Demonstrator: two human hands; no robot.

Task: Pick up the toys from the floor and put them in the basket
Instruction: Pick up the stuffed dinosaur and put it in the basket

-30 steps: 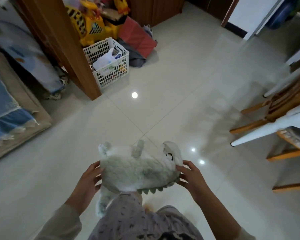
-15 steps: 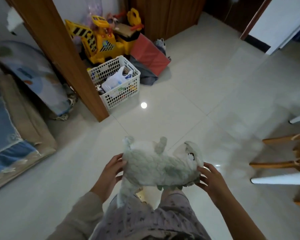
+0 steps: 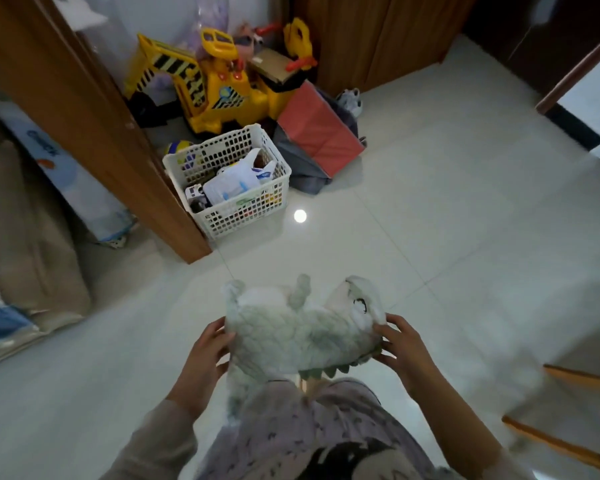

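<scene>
Plush toy (image 3: 302,330) held off the floor (image 3: 447,237) at near centre, left hand (image 3: 205,355) on its left end, right hand (image 3: 404,348) on its right end. Basket (image 3: 246,211) sits on the floor farther off and left, just beside the door frame (image 3: 94,133) on its left. Ride-on digger (image 3: 215,88) behind the basket, bag (image 3: 317,133) to the basket's right, chair legs (image 3: 568,410) at near right.

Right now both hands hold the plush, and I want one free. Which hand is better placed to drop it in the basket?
Left, probably. The basket sits ahead and to the left, on the side of the left hand. The right hand grips the plush at its far end and would have to cross over.
</scene>
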